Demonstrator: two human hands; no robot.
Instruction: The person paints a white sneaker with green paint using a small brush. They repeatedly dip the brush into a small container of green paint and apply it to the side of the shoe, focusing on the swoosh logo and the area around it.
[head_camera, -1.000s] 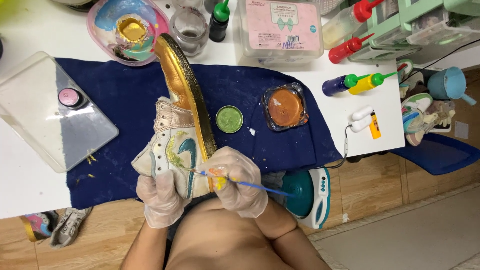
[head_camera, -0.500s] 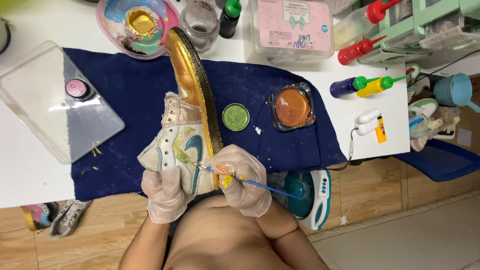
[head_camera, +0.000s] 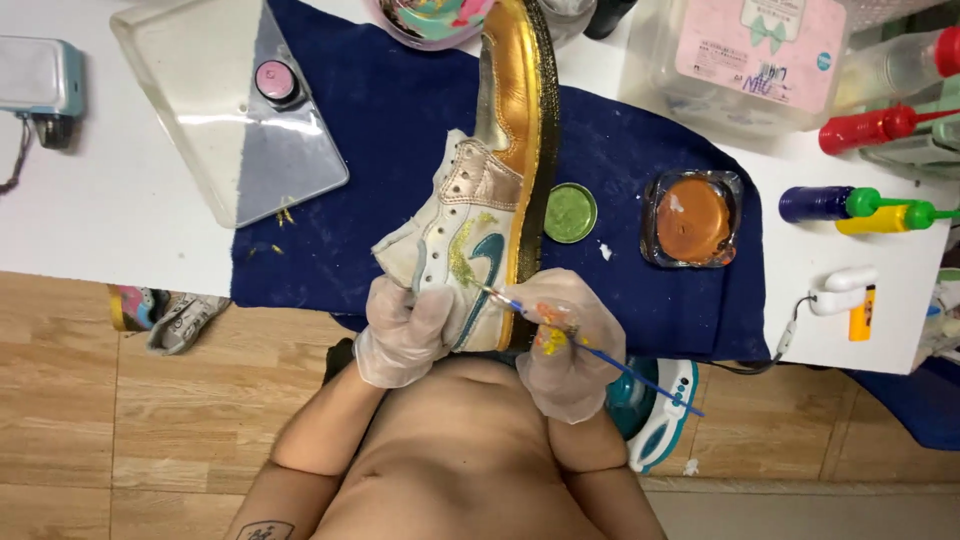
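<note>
Two gloved hands work on a sneaker (head_camera: 487, 215) held sole-up at the tabletop's (head_camera: 110, 215) near edge: the left hand (head_camera: 402, 333) grips its heel, the right hand (head_camera: 563, 343) pinches a thin blue brush (head_camera: 590, 345) with its tip on the teal side logo. Gold covers the toe and sole rim; the white heel panels look unpainted. An orange paint dish (head_camera: 692, 219) sits at three o'clock, a green lid (head_camera: 570, 212) nearer.

The toe of the sneaker (head_camera: 500, 180) ran out past the top edge; the paint palette (head_camera: 425, 20) beside it was cut to a sliver; the left hand (head_camera: 400, 325) hid the shoe's heel; the brush (head_camera: 590, 345) tip was too small to read; the far-right bottles (head_camera: 870, 125) were cropped.
</note>
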